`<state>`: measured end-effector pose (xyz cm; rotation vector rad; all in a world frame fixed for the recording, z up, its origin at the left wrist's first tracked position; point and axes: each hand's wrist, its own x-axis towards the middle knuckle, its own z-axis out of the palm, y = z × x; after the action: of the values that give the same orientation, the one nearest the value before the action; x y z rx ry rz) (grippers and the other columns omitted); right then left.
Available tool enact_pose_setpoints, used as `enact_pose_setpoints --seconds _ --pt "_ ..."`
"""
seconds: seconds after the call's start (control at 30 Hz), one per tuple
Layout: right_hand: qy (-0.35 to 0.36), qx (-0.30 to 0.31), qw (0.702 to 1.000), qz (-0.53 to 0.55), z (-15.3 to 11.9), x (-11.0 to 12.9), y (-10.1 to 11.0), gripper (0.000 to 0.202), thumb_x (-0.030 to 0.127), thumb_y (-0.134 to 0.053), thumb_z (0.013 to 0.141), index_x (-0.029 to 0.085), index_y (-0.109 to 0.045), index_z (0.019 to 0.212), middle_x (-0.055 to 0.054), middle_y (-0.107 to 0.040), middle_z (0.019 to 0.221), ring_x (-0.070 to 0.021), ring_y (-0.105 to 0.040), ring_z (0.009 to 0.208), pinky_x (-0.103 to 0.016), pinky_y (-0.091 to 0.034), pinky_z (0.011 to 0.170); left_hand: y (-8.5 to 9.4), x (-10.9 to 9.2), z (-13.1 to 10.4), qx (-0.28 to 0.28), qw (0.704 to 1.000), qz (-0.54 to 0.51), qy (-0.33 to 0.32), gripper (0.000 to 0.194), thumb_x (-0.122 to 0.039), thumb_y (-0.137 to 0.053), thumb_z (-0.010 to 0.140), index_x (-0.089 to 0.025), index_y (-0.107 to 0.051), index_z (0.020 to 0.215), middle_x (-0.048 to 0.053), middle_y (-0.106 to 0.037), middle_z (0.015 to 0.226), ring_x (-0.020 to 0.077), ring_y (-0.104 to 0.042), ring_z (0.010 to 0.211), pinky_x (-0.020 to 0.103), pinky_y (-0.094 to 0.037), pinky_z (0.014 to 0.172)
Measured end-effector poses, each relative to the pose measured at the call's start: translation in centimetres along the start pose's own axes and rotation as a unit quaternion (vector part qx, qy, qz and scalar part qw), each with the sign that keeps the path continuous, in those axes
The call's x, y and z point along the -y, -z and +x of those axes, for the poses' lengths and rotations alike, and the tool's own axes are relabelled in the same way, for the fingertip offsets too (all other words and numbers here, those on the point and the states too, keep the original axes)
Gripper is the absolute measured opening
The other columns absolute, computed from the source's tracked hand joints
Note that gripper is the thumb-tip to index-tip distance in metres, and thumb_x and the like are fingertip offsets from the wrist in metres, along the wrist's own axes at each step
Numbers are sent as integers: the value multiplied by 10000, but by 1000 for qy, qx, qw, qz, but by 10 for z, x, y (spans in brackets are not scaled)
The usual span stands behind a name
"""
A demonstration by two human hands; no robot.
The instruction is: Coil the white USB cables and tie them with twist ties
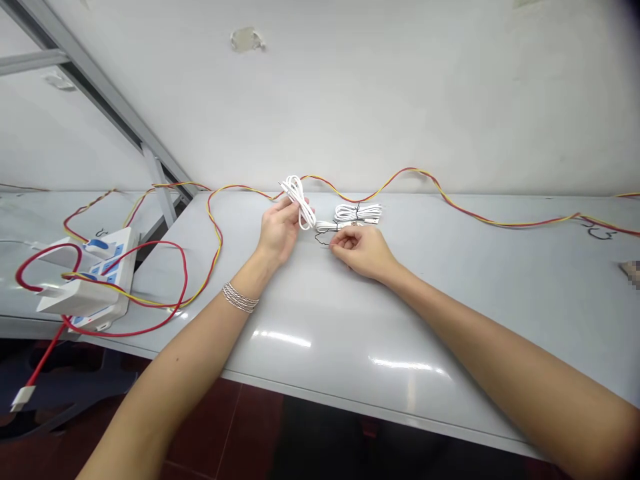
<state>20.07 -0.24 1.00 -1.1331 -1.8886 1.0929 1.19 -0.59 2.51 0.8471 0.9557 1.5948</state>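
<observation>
Raised a little over the table, my left hand [279, 232] is closed on a coiled white cable [299, 200], whose loops stand out above the fingers. My right hand [364, 251] is low over the tabletop, thumb and fingertips pinched on a thin black twist tie [324, 237]. Just behind the right fingers lies a white cable bundle [331, 227], partly covered by that hand. Farther back, another coiled white cable [358, 213] rests on the table with a black tie around its middle.
On the left, a white power strip [113, 277] with blue sockets carries plugged-in adapters [75, 295]. A red cable [185, 273] loops from there over the grey table [450, 293]. Twisted red and yellow wire [440, 190] runs along the wall. More black ties [600, 231] lie at right.
</observation>
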Motion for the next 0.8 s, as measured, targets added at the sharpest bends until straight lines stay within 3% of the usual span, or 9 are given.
enact_pose_setpoints --seconds 0.13,0.27,0.43,0.57,0.8 --pt "-20 -17 1000 -11 0 1 -1 70 203 -672 713 170 -711 761 1 -643 621 -122 -564 536 -255 -442 549 -3 0 -2 -5 1000 -8 4 158 -206 -704 729 -166 -681 879 27 -704 842 125 -644 680 289 -542 695" --pt "-49 -11 998 50 0 1 0 122 283 -691 791 173 -681 842 10 -611 598 -122 -553 467 -257 -435 474 -6 3 -6 29 998 49 7 207 -226 -736 682 -148 -700 871 44 -738 836 151 -671 659 300 -546 654" --pt "-45 -12 986 159 0 1 0 332 476 -704 844 189 -667 1005 -12 -641 700 -116 -546 458 -249 -443 388 -10 7 -12 96 991 97 7 348 -308 -828 672 -138 -724 958 88 -780 915 225 -745 811 320 -582 714" --pt "-20 1 988 154 -1 0 0 428 483 -757 803 182 -656 1090 -12 -650 775 -102 -558 472 -231 -442 376 -11 7 -15 130 983 132 -19 392 -375 -865 669 -134 -750 956 118 -783 1003 262 -740 942 339 -597 758" --pt "-22 10 980 197 0 -1 2 367 425 -768 781 199 -655 1047 2 -634 775 -105 -557 470 -237 -456 360 -7 8 -10 97 981 162 -42 436 -328 -907 603 -128 -747 956 94 -777 952 195 -719 769 311 -585 681"
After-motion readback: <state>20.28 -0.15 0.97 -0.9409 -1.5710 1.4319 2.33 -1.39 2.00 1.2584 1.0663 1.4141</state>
